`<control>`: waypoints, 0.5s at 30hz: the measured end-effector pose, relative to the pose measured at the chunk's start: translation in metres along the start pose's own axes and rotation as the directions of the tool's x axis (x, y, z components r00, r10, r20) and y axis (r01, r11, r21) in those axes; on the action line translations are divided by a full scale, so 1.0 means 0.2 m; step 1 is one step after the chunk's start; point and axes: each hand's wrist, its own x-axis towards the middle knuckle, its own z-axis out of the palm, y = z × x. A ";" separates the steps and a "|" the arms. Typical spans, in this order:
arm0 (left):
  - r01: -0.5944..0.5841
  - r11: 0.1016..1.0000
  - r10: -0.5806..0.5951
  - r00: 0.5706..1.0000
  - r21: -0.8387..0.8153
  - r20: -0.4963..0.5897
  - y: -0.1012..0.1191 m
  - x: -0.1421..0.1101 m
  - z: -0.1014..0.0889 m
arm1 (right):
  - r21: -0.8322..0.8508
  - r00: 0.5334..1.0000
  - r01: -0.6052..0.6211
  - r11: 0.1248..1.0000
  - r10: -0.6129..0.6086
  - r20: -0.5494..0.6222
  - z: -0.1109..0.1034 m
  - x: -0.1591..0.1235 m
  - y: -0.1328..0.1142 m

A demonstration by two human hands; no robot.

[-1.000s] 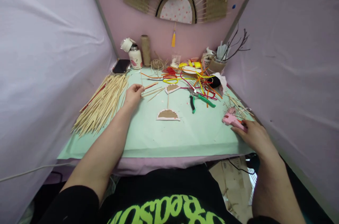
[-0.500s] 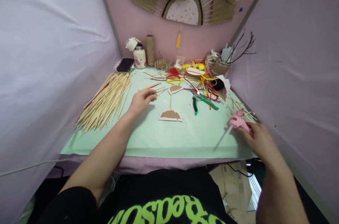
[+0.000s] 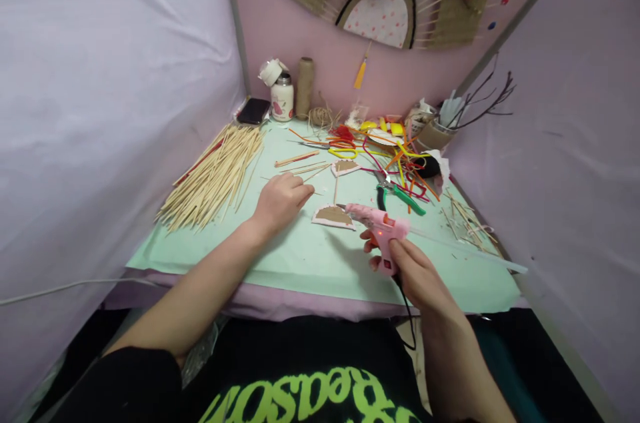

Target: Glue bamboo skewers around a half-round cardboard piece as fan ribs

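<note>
My right hand [image 3: 407,263] is wrapped round the handle of a pink glue gun [image 3: 379,226], a clear glue stick [image 3: 465,250] jutting out of its back. The gun's nozzle points left, right at the upper edge of a half-round cardboard piece [image 3: 334,216] with a pale rim. A thin stick [image 3: 336,186] links this piece to a second, similar cardboard piece [image 3: 345,168] farther back. To the left, my left hand [image 3: 284,200] has its fingers pinched on a thin bamboo stick [image 3: 319,194], most of which the hand hides.
A heap of bamboo sticks [image 3: 215,176] lies left. Green-handled pliers [image 3: 407,198], yellow scissors [image 3: 343,152] and tangled coloured pipe cleaners [image 3: 415,176] lie right and behind. A bottle [image 3: 283,100], phone [image 3: 253,111] and twine roll [image 3: 305,88] stand or lie at the back.
My right hand has lifted the glue gun from the table's right side and brought it left to the near cardboard piece. My left hand has moved slightly right, closing on a thin stick.
</note>
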 end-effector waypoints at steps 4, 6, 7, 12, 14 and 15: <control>-0.075 0.997 0.075 0.997 -0.005 0.022 -0.04 -0.05 -0.03 | -0.041 0.999 -0.017 0.999 0.018 0.033 0.11 0.02 -0.04; -0.095 0.995 0.101 0.983 -0.043 0.152 -0.07 -0.07 -0.03 | -0.095 0.999 -0.027 0.995 0.030 0.028 0.14 0.02 -0.06; -0.090 0.994 0.103 0.969 -0.070 0.223 -0.09 -0.08 -0.03 | -0.122 0.999 -0.031 0.992 0.035 0.026 0.14 0.02 -0.07; -0.045 0.973 0.124 0.928 -0.225 0.351 -0.13 -0.09 -0.03 | -0.203 0.998 -0.048 0.978 0.055 0.029 0.16 0.01 -0.07; -0.041 0.968 0.128 0.929 -0.249 0.348 -0.14 -0.09 -0.03 | -0.217 0.998 -0.048 0.975 0.055 0.025 0.17 0.01 -0.06; -0.038 0.965 0.129 0.930 -0.258 0.345 -0.14 -0.10 -0.03 | -0.222 0.998 -0.047 0.974 0.053 0.020 0.18 0.02 -0.06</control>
